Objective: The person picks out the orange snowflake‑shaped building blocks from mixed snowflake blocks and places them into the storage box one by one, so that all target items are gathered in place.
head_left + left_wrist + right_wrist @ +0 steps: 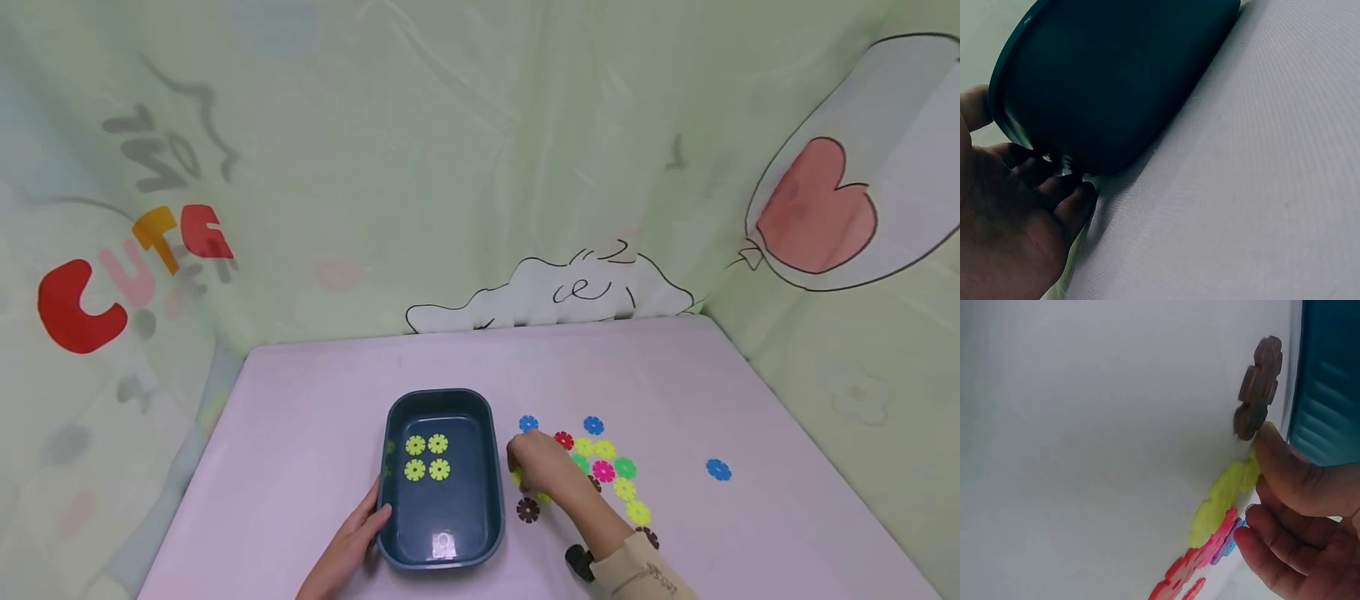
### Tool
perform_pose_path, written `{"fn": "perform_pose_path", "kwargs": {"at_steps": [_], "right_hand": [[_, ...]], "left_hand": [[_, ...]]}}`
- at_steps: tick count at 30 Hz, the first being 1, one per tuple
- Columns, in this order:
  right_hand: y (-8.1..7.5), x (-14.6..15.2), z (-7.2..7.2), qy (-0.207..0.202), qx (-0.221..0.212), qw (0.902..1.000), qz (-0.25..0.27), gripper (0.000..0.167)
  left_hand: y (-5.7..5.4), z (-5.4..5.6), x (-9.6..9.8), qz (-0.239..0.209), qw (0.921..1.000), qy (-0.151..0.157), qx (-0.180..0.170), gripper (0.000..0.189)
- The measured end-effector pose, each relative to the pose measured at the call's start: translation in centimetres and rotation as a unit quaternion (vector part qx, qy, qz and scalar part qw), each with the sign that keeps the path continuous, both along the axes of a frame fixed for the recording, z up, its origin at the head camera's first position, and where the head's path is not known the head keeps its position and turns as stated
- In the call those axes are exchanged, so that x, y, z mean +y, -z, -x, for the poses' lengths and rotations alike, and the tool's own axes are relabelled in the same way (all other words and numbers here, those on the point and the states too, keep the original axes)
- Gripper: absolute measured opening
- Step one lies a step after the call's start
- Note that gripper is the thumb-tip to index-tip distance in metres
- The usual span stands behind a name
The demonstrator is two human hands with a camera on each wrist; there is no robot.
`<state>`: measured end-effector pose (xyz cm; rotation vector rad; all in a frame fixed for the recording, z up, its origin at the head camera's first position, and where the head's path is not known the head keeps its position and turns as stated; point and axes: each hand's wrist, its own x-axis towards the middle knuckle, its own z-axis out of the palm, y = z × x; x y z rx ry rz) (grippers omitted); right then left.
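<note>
My left hand (348,535) grips the left wall of a dark blue plastic tray (491,500), thumb over the rim and fingers outside against the wall. Several yellow-green notched discs (415,470) lie flat inside the tray, in two rows. Just right of the tray, my right hand (549,471) is low over the table. In the right wrist view its thumb and forefinger pinch a yellow notched disc (1250,472), partly hidden by the fingers. Another yellow disc (1215,509) lies beside it, and a brown disc (1260,387) is close to the thumb.
Loose discs lie right of the tray, including a pink disc (603,472), a red disc (564,440) and a green disc (626,467). Farther right is a lone blue disc (718,470). A pale cloth covers the table (322,400); printed curtains (337,167) surround it.
</note>
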<state>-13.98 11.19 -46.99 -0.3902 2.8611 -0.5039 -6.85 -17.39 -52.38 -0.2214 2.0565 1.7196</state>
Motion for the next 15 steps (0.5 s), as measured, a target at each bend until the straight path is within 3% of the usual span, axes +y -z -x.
{"fn": "perform_pose_path", "kwargs": {"at_steps": [8,15], "right_hand": [[-0.24,0.06,0.26,0.012,-0.017,0.9998,0.007,0.022],[-0.56,0.18,0.25,0.012,-0.003,0.9999,0.007,0.016]], "left_hand": [[-0.17,-0.11,0.0,-0.005,1.0,0.005,0.004,0.079],[-0.02,-0.11,-0.02,0.001,1.0,0.003,0.006,0.079]]}}
